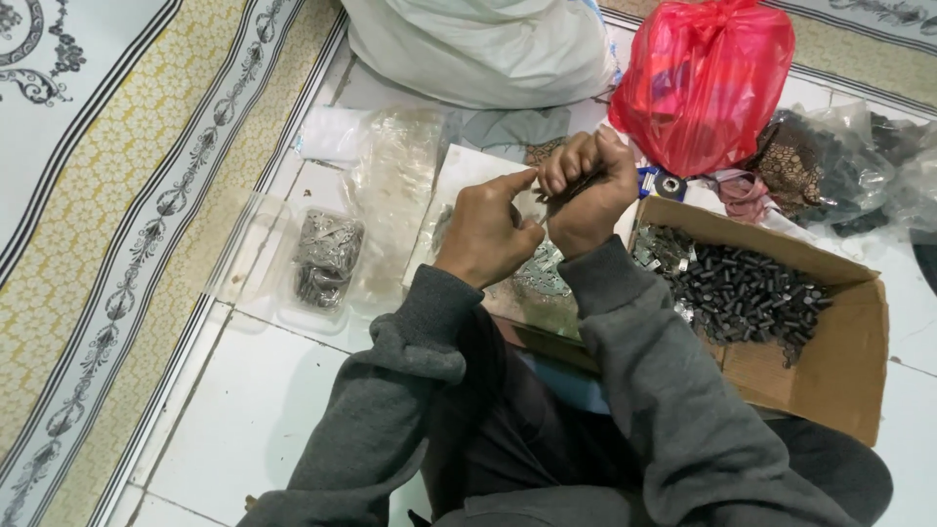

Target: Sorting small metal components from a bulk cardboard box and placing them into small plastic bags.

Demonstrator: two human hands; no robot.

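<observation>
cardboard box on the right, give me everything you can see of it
The cardboard box is brown, shallow and open-topped, its flaps splayed outward. It sits on the white tile floor at the person's right, tilted in frame. Inside lies a heap of small dark cylindrical parts, with a few shiny metal pieces in the far corner. The right sleeve overlaps its near edge.

The person is wearing a dark grey sweatshirt of soft, slightly fuzzy fabric. Both long sleeves are reaching to the wrists and ending in ribbed cuffs, the left one bunching into thick folds just behind the left hand (485, 234). The right sleeve is creasing along the forearm behind the right hand (589, 190). Both hands are bare, wearing no gloves or rings. Dark trousers are showing beneath the sleeves, at the lap.
</observation>
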